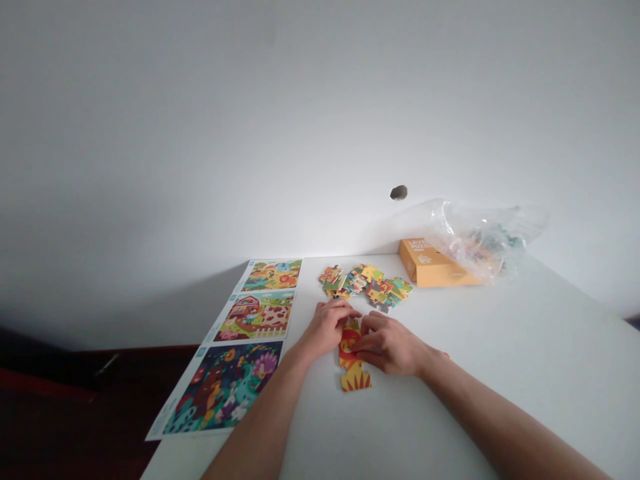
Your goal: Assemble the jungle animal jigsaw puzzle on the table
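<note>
A short column of joined jigsaw puzzle pieces (356, 381) lies on the white table, showing an orange lion and yellow ground with red spiky leaves. My left hand (327, 328) is closed at the upper left of this column, its fingertips at the top piece. From the right, my right hand (393, 343) reaches in with bent fingers, gripping at the column's right edge by the lion. My fingers partly cover the upper pieces. Just beyond both hands is a loose heap of puzzle pieces (385, 291), some overlapping.
Left of my hands lies a printed sheet (287, 333) with three pictures: a savanna, a farm and a dark night scene. At the back right stands an orange puzzle box (443, 275), with a crumpled clear plastic bag (485, 233) on it. A white wall (320, 133) with a hole rises behind.
</note>
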Demonstrator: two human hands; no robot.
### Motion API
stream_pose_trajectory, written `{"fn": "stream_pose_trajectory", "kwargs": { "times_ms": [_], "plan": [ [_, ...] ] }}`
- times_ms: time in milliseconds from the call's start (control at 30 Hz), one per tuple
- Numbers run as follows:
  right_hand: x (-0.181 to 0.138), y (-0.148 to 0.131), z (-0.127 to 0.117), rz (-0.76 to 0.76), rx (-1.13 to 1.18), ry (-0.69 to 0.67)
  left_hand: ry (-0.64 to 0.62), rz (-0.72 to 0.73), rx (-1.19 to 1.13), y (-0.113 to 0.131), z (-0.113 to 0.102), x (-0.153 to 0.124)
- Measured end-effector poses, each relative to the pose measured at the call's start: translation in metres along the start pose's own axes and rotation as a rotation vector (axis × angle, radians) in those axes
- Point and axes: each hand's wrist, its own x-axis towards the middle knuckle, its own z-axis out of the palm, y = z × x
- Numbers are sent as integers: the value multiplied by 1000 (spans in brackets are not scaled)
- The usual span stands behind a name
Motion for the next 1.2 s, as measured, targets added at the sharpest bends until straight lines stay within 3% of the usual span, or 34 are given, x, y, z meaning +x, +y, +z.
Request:
{"fn": "stream_pose_trajectory", "kwargs": {
  "times_ms": [1200],
  "plan": [
    [0, 2, -1, -45, 32, -50, -8, -7, 2, 0, -1, -1]
  ]
}}
